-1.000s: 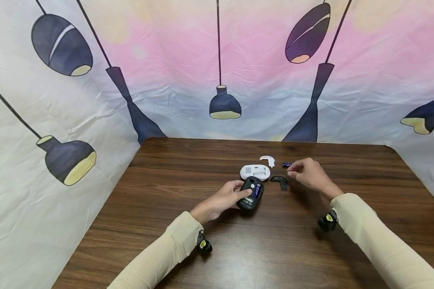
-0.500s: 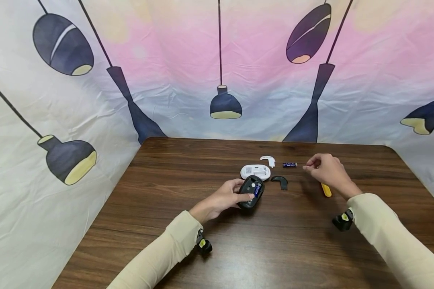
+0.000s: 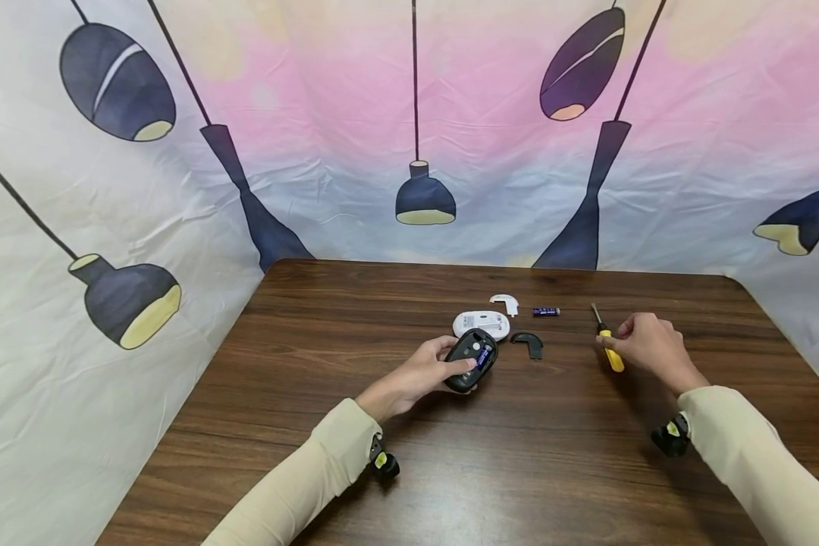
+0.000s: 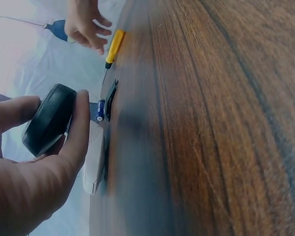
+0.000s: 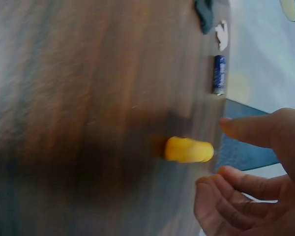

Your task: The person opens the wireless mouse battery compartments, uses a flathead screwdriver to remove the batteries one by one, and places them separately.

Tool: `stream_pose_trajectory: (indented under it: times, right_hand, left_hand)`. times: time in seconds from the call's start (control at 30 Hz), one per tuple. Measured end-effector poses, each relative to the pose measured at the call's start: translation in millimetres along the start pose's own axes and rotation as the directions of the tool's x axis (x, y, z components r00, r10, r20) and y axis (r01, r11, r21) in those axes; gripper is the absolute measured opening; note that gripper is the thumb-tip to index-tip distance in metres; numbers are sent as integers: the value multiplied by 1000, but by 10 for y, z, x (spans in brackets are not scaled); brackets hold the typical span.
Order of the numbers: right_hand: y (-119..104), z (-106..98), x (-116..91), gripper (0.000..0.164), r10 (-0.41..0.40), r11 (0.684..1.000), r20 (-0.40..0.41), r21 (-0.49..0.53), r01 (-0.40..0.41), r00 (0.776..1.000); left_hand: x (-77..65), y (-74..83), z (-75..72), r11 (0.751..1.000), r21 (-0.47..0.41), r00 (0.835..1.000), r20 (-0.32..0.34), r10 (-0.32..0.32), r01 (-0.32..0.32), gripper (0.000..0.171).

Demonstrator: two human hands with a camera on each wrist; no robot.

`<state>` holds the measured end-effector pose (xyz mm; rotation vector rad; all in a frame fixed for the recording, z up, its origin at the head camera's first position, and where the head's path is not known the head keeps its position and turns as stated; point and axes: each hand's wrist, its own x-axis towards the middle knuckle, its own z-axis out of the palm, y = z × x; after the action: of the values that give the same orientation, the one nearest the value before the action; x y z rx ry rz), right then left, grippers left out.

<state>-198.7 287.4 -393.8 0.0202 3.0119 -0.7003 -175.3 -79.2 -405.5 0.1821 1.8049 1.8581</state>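
Dark wood-grain table (image 3: 519,470) stood before a cloth backdrop (image 3: 314,152) printed with hanging lamps. On it lay two mice, two loose covers, one loose battery and one screwdriver. The left hand (image 3: 426,371) gripped the smooth black mouse (image 3: 472,359), belly up with a blue battery seated inside. Just behind it sat the white mouse (image 3: 481,324). A curved black cover (image 3: 528,343) and a white cover (image 3: 506,302) lay nearby, the loose battery (image 3: 547,312) further right. The right hand (image 3: 644,345), fingers relaxed and grasping nothing, hovered beside the yellow-handled screwdriver (image 3: 608,350), fingertips close to its rounded handle.
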Motion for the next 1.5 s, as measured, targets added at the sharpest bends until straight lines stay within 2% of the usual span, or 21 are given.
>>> stream_pose_trajectory:
  times: [0.13,0.3,0.43,0.67,0.8,1.03,1.2,1.33,1.5]
  right_hand:
    - [53,37,-36,44,42,999,83,10,-43,996]
    - [86,70,-69,42,52,997,144,57,-61,988]
    - [119,92,-76,36,40,994,167,92,-56,985]
    - [149,93,-100,35,28,994,169,104,-46,985]
    - [164,100,-112,33,36,992,160,116,-55,987]
    - [180,52,-145,27,23,991,139,129,-41,990]
    - [189,-31,-160,29,-26,996,49,88,22,998]
    - [154,-116,-153,31,-34,998,-21,44,35,999]
    - [63,-211,-151,33,-50,998,-67,36,52,997]
  left_hand:
    - [4,20,8,1000,5,1000,-13,-2,2,54]
    - [9,29,24,1000,13,999,-45,2,-2,60]
    - [5,30,18,1000,14,999,-53,-2,2,55]
    - [14,21,13,997,-79,1000,-14,15,-16,48]
    - [33,19,11,995,-97,1000,-7,20,-21,47]
    - [76,30,-8,994,-105,999,-42,34,-38,47]
    - [75,59,-19,993,-107,998,-58,40,-46,47]
    - [76,73,-31,993,-109,997,-65,47,-54,47]
    - [82,89,-35,991,-110,995,-80,62,-70,46]
